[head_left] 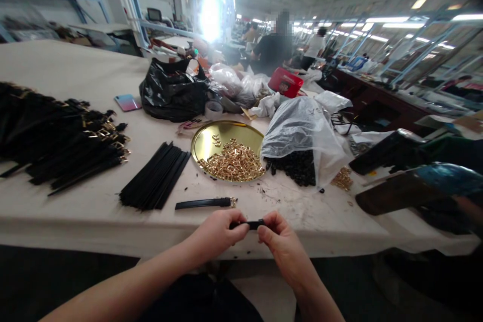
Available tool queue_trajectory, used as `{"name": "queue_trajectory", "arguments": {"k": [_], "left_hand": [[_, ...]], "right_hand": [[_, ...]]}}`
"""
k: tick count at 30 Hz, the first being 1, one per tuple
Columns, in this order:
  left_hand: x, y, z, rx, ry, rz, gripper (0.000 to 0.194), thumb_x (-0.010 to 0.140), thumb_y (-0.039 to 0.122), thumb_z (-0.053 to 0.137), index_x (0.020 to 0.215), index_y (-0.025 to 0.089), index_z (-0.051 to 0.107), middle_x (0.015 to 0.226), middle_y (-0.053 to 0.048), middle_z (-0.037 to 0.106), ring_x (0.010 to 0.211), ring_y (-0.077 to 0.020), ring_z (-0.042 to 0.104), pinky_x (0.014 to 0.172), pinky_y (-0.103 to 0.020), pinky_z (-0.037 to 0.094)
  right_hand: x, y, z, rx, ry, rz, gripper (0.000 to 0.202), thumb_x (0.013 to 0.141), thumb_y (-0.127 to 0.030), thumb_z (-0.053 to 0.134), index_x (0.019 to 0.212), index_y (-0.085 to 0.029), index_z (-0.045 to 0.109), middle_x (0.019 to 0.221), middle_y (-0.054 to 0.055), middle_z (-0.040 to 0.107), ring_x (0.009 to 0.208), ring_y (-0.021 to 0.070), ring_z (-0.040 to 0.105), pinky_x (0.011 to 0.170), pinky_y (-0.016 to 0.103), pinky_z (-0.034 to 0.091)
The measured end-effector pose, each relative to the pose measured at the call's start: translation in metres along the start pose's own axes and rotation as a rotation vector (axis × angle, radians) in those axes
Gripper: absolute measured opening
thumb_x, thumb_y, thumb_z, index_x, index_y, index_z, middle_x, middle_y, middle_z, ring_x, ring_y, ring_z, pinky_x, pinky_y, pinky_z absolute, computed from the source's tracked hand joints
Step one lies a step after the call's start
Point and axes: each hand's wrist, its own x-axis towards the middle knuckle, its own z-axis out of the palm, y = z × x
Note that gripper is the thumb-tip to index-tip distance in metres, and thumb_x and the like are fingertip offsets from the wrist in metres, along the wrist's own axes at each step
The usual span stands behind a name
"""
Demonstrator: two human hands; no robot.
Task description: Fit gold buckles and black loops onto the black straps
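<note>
Close to the table's front edge, my left hand (222, 231) and my right hand (278, 235) pinch a short stretch of black strap (252, 224) between them. Fingers of both hands are closed on it; the rest of the strap is hidden. Just beyond my left hand lies a black strap with a gold buckle (204, 203). Behind it, a round gold tray (204, 141) holds a heap of small gold buckles (237, 161). Left of the tray is a stack of plain black straps (154, 176).
Many buckled black straps (56, 141) pile up at the left, near a phone (127, 102). A black plastic bag (169, 90) and tape roll (214, 109) stand behind the tray. Right are a clear bag (298, 126) over small black pieces (298, 166) and a co-worker's dark sleeve (400, 188).
</note>
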Motion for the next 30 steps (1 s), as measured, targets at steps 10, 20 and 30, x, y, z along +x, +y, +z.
{"name": "queue_trajectory", "arguments": {"k": [10,20,30], "left_hand": [[-0.004,-0.005,0.005,-0.097,-0.013,-0.001,0.020,0.078,0.029,0.046,0.072,0.016,0.060,0.056,0.006,0.047,0.052,-0.0081,0.039,0.050,-0.019,0.027],[0.000,-0.003,0.002,-0.035,-0.056,0.057,0.019,0.079,0.022,0.041,0.087,0.017,0.058,0.078,0.000,0.060,0.069,-0.0129,0.051,0.062,-0.021,0.036],[0.000,-0.012,-0.005,-0.148,-0.123,-0.013,0.030,0.083,0.020,0.036,0.112,0.016,0.042,0.075,0.000,0.061,0.066,-0.0121,0.053,0.061,-0.021,0.040]], "right_hand": [[-0.009,0.019,0.012,-0.120,0.140,-0.082,0.022,0.076,-0.041,0.060,0.080,-0.019,0.059,0.064,-0.002,0.056,0.063,0.0117,0.050,0.063,0.025,0.038],[-0.004,0.023,0.013,-0.042,0.146,-0.020,0.026,0.070,-0.041,0.065,0.081,-0.018,0.059,0.068,-0.002,0.055,0.060,0.0109,0.048,0.060,0.025,0.040],[-0.004,0.020,0.022,-0.139,0.083,-0.054,0.030,0.072,-0.048,0.060,0.074,-0.018,0.058,0.064,0.000,0.056,0.062,0.0141,0.050,0.060,0.026,0.040]]}}
